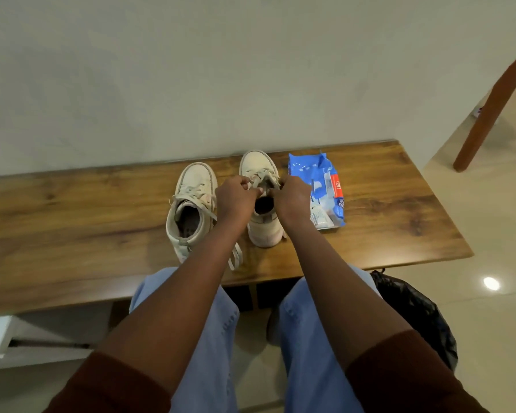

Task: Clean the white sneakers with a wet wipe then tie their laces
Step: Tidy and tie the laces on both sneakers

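Item: wet-wipe pack (316, 186), just right of the right sneaker (259, 165). Its red strip (337, 186) carries white sideways characters, possibly digits, not surely readable. Small print on its white panel (318, 217) is illegible.

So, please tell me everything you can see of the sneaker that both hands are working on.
The sneaker is off-white and high-topped, seemingly leather, with a pale sole that looks pinkish at the heel. It stands upright on the wooden table, toe toward the wall, heel toward the person, its dark opening showing. It is between the other sneaker and the blue wipes pack. The left hand and right hand each pinch its laces over the tongue.
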